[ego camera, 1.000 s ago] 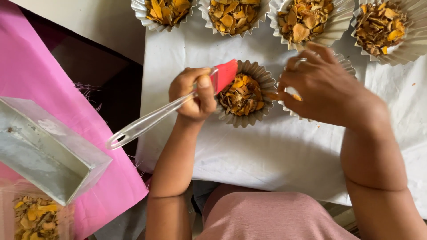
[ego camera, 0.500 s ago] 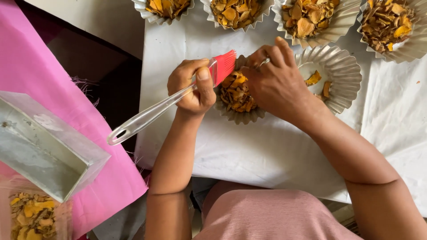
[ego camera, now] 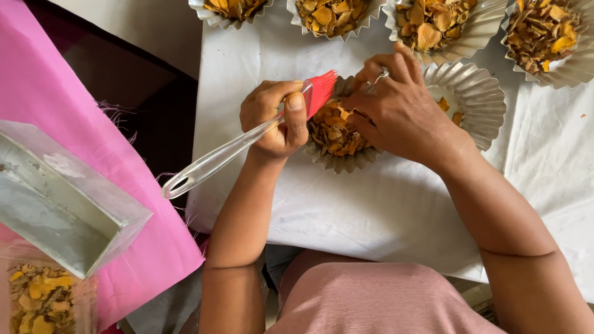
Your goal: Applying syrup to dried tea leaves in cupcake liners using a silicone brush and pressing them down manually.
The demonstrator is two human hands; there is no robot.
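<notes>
Brush (ego camera: 247, 141) work going on over a big white sheet (ego camera: 383, 216) that covers most of the table, so starting with that: it's wrinkled paper or cloth, and everything else sits on it. Off to one side there's a bright pink cloth (ego camera: 55, 124) with a frayed edge, and on top of that a grey metal tray (ego camera: 55, 204), rectangular, tipped at an angle. Just below the tray you can see a clear container of yellow-brown dried chips (ego camera: 37, 297), partly cut off at the corner.

Along the far edge of the sheet is a row of four fluted foil cups (ego camera: 445, 25) heaped with the same dried chips. Closer in are two more: a nearly empty foil cup (ego camera: 476, 99) with only a few bits in it, and just beside it, rims touching or overlapping, a full foil cup (ego camera: 337, 133).

The person's right hand (ego camera: 402, 114) is draped over both of those, fingers curled down on the rim of the full one, a ring on one finger. Can't tell if it's actually pinching anything, since the fingertips are hidden.

Left hand (ego camera: 275, 117) is wrapped tight round the brush, thumb pressed along the clear plastic handle. The handle sticks out back toward the pink cloth, and the red bristles sit at the far edge of the full cup, right by the right hand's fingers.
</notes>
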